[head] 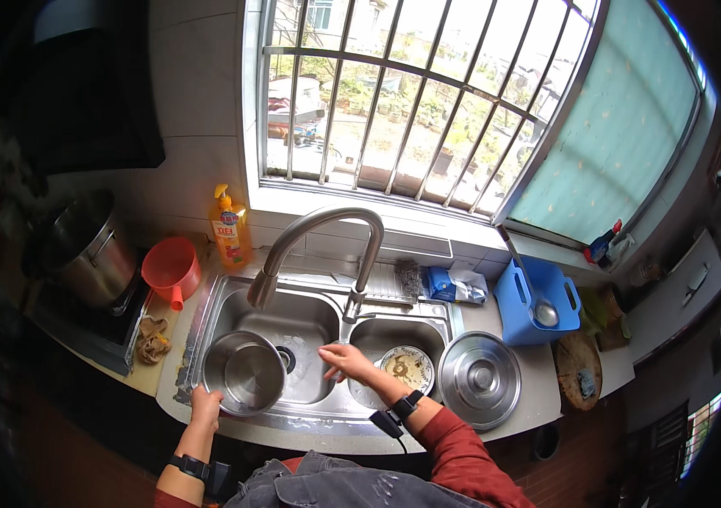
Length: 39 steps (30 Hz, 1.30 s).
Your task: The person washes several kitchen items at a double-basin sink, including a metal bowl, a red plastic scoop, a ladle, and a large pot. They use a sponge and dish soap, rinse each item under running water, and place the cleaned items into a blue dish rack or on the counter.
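Observation:
My left hand (pixel 206 404) is closed at the near-left side of a stainless steel pot (pixel 252 368); the exact grip is partly hidden. The pot stands in the left part of the large sink basin (pixel 309 317), with a little liquid at its bottom. My right hand (pixel 349 363) hovers by the divider between the two basins, fingers apart and seemingly holding nothing. Under the right forearm, a patterned plate (pixel 412 368) with brown residue lies in the small basin (pixel 386 329). Above the large basin arches the pull-out faucet (pixel 329 219), whose spout points down. No stream of water is visible.
On the right are a metal lid (pixel 481 374), a blue basket (pixel 526 317) with a ladle (pixel 545 312), and a round wooden board (pixel 573 381). To the left stand a yellow soap bottle (pixel 231 235), a red dipper (pixel 171 270) and a tall pot (pixel 90 254) on the stove.

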Tool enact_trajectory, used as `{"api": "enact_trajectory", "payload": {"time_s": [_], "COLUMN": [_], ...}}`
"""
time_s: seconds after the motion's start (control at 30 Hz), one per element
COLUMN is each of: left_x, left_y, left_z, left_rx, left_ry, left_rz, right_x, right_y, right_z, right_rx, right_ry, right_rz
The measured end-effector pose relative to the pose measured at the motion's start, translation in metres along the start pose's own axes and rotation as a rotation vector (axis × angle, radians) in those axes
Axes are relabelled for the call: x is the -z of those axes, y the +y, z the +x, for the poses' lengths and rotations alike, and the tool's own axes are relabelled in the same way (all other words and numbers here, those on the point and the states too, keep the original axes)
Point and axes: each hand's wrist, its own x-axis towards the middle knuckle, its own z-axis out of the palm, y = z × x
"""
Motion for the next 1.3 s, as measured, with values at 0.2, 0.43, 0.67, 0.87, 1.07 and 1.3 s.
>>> {"api": "enact_trajectory", "payload": {"time_s": [0.2,0.43,0.67,0.87,1.07,1.3], "left_x": [-0.011,-0.014,0.0,0.033,0.047,0.053], "left_y": [0.029,0.047,0.068,0.078,0.066,0.032], "left_z": [0.0,0.022,0.063,0.098,0.098,0.057], "left_rx": [-0.172,-0.332,-0.213,0.001,0.298,-0.006], "left_ry": [-0.169,-0.346,-0.803,-0.955,-0.988,-1.056], "left_rz": [0.205,0.562,-0.464,-0.771,-1.345,-1.271], "right_x": [-0.046,-0.079,-0.114,-0.153,-0.183,-0.178], "right_y": [-0.014,-0.009,-0.023,-0.047,-0.062,-0.088], "right_z": [-0.011,-0.001,-0.005,0.005,0.021,0.049], "right_rx": [-0.171,-0.053,-0.108,-0.206,-0.189,0.003], "right_ry": [-0.267,0.143,0.227,0.337,0.367,0.345], "right_rz": [0.037,-0.35,0.317,0.443,0.489,0.407]}}
